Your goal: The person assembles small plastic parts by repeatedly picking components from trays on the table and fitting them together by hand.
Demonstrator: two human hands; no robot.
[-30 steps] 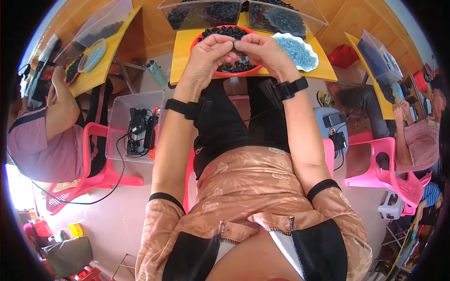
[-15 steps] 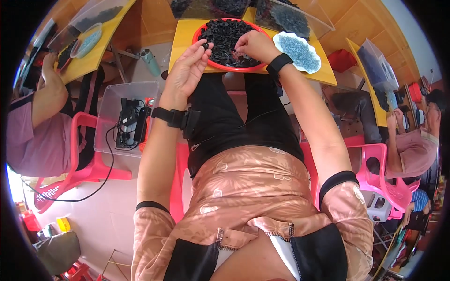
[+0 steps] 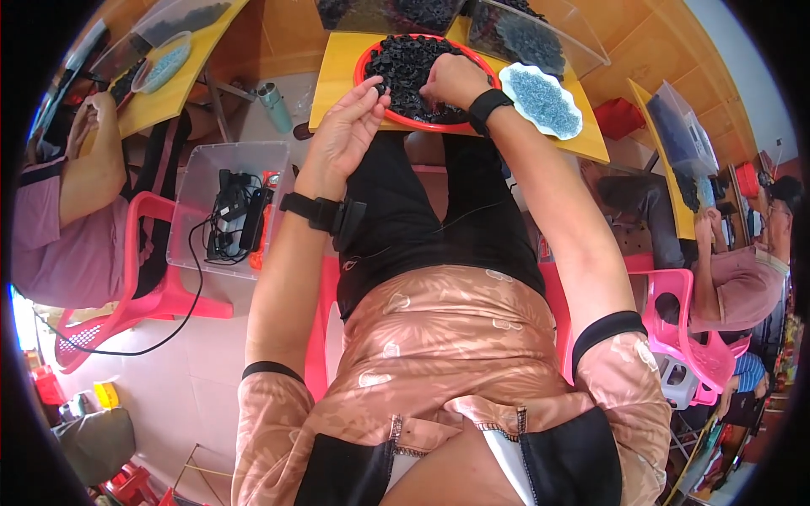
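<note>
Parts [image 3: 407, 66], small and black, fill the red basin [image 3: 429, 126] on the yellow bench [image 3: 335, 59]. At the basin's left rim, the left hand [image 3: 348, 121] pinches one black piece [image 3: 380, 88] between thumb and fingers. Apart from it, the right hand [image 3: 460, 82] dips into the basin, fingertips hidden, so its grip cannot be told. Right of the basin sits a white dish [image 3: 575, 126] of blue-grey bits [image 3: 540, 97]; clear boxes [image 3: 582, 51] stand behind the basin.

Red basin [image 3: 422, 125]: glossy plastic. Black pieces [image 3: 405, 61]: slight sheen (plastic or rubber, unclear). Yellow tabletop [image 3: 336, 63]: smooth.
</note>
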